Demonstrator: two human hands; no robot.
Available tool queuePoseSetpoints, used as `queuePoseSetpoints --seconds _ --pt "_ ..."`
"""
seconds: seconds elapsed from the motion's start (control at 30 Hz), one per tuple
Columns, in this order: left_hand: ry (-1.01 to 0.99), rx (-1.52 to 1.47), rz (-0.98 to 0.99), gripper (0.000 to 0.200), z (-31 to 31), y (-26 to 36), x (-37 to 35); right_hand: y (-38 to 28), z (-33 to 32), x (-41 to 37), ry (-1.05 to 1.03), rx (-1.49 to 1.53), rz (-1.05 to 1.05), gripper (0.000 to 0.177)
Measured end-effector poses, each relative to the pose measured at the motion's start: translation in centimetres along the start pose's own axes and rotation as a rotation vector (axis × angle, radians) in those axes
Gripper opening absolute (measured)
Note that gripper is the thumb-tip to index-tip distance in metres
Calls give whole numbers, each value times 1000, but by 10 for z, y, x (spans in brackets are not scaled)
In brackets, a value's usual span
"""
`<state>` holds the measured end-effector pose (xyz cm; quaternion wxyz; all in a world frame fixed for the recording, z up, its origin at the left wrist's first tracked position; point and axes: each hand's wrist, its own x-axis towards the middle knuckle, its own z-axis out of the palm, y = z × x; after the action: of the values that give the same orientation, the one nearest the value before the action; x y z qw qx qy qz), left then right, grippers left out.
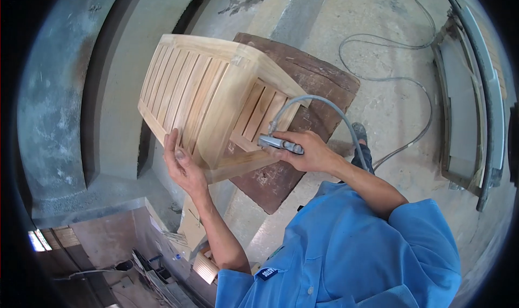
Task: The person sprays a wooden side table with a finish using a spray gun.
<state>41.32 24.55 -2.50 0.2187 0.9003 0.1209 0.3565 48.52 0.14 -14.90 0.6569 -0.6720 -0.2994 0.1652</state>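
Observation:
A pale wooden slatted piece of furniture (219, 113) is tilted in front of me, with slats on the face to the left and more slats showing inside at the right. My left hand (185, 166) rests against its lower left edge, fingers stretched out and touching the wood. In my right hand (308, 152) is a small metal air tool (281, 144), the fingers wrapped around its body. A grey hose (330, 104) arcs up from the tool and back toward my side. The tool sits close to the near rail, by the frame's open side.
Under the furniture is a worn brown board (324, 84). Long concrete-like blocks (127, 81) stand at the left. An air line (411, 80) loops over the floor at the right, near a dark-edged rack of panels (470, 97). Below left lie cardboard (192, 224) and stacked scraps (157, 281).

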Motion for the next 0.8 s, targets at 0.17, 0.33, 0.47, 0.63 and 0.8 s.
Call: queuePoseSetpoints --seconds 0.17,0.33,0.47,0.63,0.8 --pt "264 -197 -97 60 -4 -8 -4 3 -8 -26 -38 -136 135 49" --pt "386 -256 -375 59 -8 -5 -2 -31 -31 -40 -76 129 144 50" --pt "573 -326 -417 49 -23 6 -2 -72 -43 -40 -179 227 -102 51" --pt "686 -360 -275 45 -71 32 -19 -26 -48 -52 -271 -168 184 49" --pt "552 444 934 50 -160 126 -21 32 -81 -80 -148 -229 231 53"
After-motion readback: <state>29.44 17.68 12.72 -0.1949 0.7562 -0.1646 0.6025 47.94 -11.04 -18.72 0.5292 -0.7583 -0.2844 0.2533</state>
